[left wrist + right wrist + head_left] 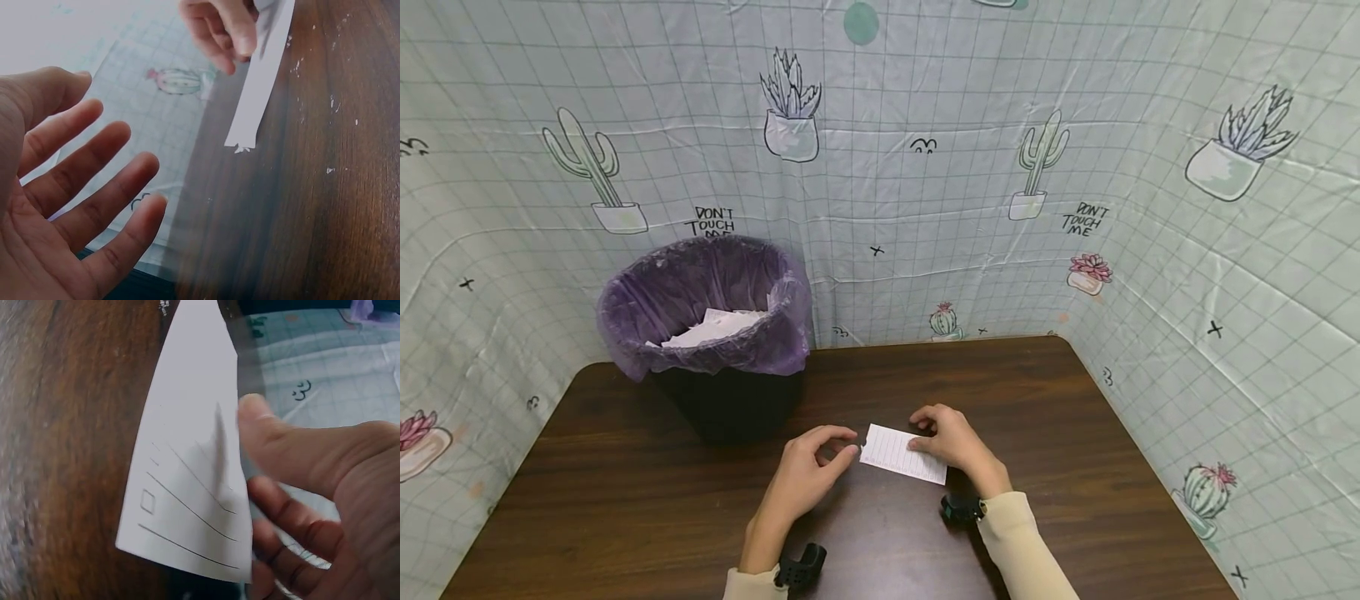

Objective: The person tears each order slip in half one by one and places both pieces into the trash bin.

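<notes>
A slip of white lined paper (891,454) with small printed boxes along one edge is in front of me, its left end ragged. My right hand (951,437) holds it near its right part, the thumb (269,434) at its edge and other fingertips hidden behind it in the right wrist view. The index finger stands apart from the thumb. My left hand (808,471) is beside the ragged left end, fingers spread and relaxed with nothing between them. The left wrist view shows the paper (265,81) nearly edge-on, beyond the left hand (75,194).
A black bin (737,404) with a purple liner (647,292) stands at the back left of the wooden table (625,500), with white paper pieces (718,327) inside. Small white scraps (331,170) dot the tabletop. Patterned cloth (880,192) surrounds the table behind and on both sides.
</notes>
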Demonstrator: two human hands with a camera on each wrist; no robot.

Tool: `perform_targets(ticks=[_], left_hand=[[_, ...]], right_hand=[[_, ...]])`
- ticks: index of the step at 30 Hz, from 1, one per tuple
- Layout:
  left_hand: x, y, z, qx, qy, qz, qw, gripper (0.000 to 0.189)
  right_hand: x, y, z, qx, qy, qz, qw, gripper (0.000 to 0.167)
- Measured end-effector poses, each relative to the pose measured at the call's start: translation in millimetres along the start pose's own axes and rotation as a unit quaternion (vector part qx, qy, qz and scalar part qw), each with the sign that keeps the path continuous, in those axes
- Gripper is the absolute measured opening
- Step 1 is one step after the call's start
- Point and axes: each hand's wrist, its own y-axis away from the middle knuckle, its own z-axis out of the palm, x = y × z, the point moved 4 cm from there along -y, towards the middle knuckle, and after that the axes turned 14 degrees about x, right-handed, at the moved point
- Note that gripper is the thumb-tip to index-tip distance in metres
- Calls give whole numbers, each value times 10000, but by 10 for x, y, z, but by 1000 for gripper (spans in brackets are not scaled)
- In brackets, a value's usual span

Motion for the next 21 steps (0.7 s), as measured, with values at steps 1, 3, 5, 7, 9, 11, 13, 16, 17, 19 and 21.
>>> perform_targets(ticks=[1,3,5,7,9,11,13,16,17,19,21], left_hand=[[-5,1,-5,18,-7,-7,10000,17],[-14,1,-15,49,-35,-8,10000,17],[-16,-2,-29,76,-34,-5,10000,17],[-16,-9,-42,99,-45,14,9999,17],[-21,-14,-47,91,-56,12,9999,18],[-28,-15,-47,61,-80,5,9999,18],[-37,-13,-42,29,-94,-2,10000,18],[-51,-10,-36,-4,-95,-16,10000,18],[-54,-9,-36,-4,-91,-18,10000,18],[-68,-5,-32,-15,-104,-41,9999,18],[-81,2,-28,-16,-115,-57,9999,18]], right_hand=[[-3,11,-9,6,80,59,10000,28],[-7,36,-39,57,279,197,9994,27],[-7,58,-58,91,470,338,9983,26],[-15,71,-64,79,531,458,9975,24],[-26,77,-55,60,484,461,9977,22],[-38,88,-40,3,315,524,9981,20],[-47,99,-27,-30,123,629,9979,18],[-68,108,-12,35,-14,649,9979,14],[-76,108,-4,77,-20,614,9981,12],[-92,113,18,196,22,482,9986,9],[-109,130,45,332,25,291,9990,5]])
